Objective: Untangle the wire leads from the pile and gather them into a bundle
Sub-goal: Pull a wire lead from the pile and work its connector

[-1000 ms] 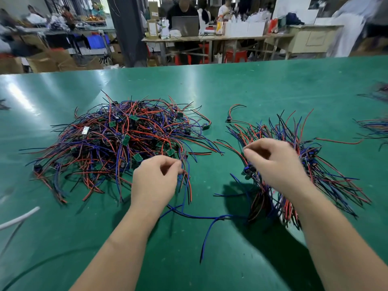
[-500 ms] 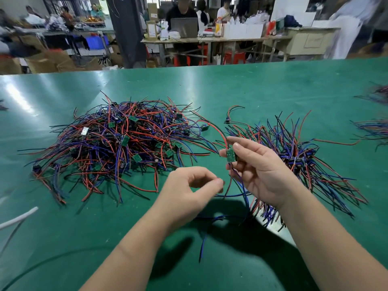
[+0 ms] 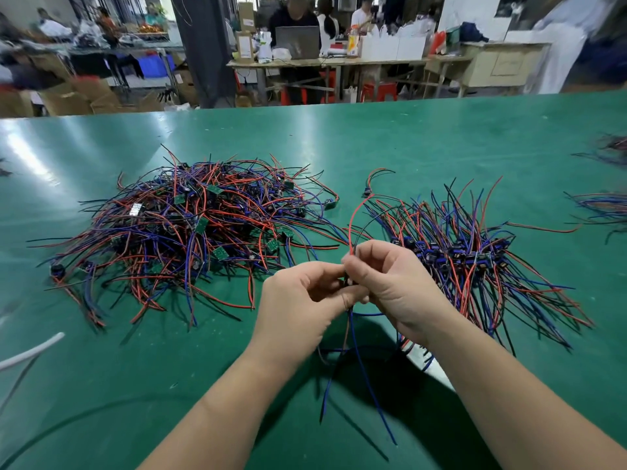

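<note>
- We start on a glossy green table (image 3: 407,137), which fills the frame from the bottom edge upward.
- At lower centre our left hand (image 3: 298,300) and right hand (image 3: 397,283) meet, fingers curled, both pinching one wire lead (image 3: 368,385). Its long axis runs up and down the frame, with blue strands trailing toward the bottom edge and red and black ones arching upward.
- At centre left lies the tangled pile (image 3: 190,232). At centre right is the gathered bundle (image 3: 475,259), its leads slanting from upper left to lower right.
- Along the top we see blurred workbenches, a laptop (image 3: 298,40) and people.
</note>
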{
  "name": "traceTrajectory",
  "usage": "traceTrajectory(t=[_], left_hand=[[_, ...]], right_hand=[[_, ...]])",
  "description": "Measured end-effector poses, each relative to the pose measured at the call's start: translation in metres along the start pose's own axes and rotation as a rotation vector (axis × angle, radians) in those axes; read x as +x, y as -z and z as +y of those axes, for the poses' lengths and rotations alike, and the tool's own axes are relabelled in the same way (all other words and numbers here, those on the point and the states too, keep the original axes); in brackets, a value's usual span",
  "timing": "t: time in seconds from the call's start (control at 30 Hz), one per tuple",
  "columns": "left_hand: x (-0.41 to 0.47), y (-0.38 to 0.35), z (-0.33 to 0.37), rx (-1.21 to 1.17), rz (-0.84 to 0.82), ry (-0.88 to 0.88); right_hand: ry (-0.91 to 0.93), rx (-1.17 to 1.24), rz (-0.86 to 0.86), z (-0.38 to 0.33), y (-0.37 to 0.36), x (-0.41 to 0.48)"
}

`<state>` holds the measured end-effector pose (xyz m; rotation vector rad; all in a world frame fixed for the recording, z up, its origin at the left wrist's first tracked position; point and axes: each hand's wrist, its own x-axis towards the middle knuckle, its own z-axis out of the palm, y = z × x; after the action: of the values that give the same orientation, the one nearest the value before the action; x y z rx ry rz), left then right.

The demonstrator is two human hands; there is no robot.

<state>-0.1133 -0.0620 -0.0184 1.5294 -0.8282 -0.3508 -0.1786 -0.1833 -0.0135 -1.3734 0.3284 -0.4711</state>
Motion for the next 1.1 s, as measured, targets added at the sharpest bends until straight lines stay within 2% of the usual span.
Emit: traceTrajectory(t=[0.07,0.13,0.27,0.4,0.53,0.63,0.73,0.9,1.0,1.1], left_hand=[[0.001,0.000,0.005,-0.210,0.013,0.118],[0.002,0.003,0.010,-0.397,-0.045,0.249],[0.002,0.009,0.018,-0.500,-0.249,0.412],[0.003,0.007,0.015,-0.505,-0.191,0.505],[0.004,0.010,0.012,-0.442,-0.240,0.524],[0.002,0.014,0.012,-0.281,-0.318,0.502],[0.000,0.011,0.012,-0.221,-0.367,0.489],[0.002,0.013,0.010,-0.206,-0.369,0.474],[0.004,0.022,0.011,-0.211,-0.389,0.474],[0.008,0.025,0.011,-0.328,-0.272,0.459]], right_hand=[[-0.042,0.122,-0.009,-0.002,0.002,0.000],[-0.101,0.203,-0.042,-0.005,0.006,0.000],[-0.183,0.330,-0.081,-0.010,0.014,0.000],[-0.211,0.267,-0.080,-0.012,0.014,0.001],[-0.234,0.183,0.080,-0.014,0.016,0.003],[-0.186,0.134,0.315,-0.024,0.030,0.007],[-0.129,0.246,0.505,-0.033,0.049,0.009],[-0.002,0.387,0.590,-0.024,0.049,0.011],[0.125,0.494,0.705,-0.027,0.059,0.014],[0.047,0.465,0.680,-0.025,0.067,0.015]])
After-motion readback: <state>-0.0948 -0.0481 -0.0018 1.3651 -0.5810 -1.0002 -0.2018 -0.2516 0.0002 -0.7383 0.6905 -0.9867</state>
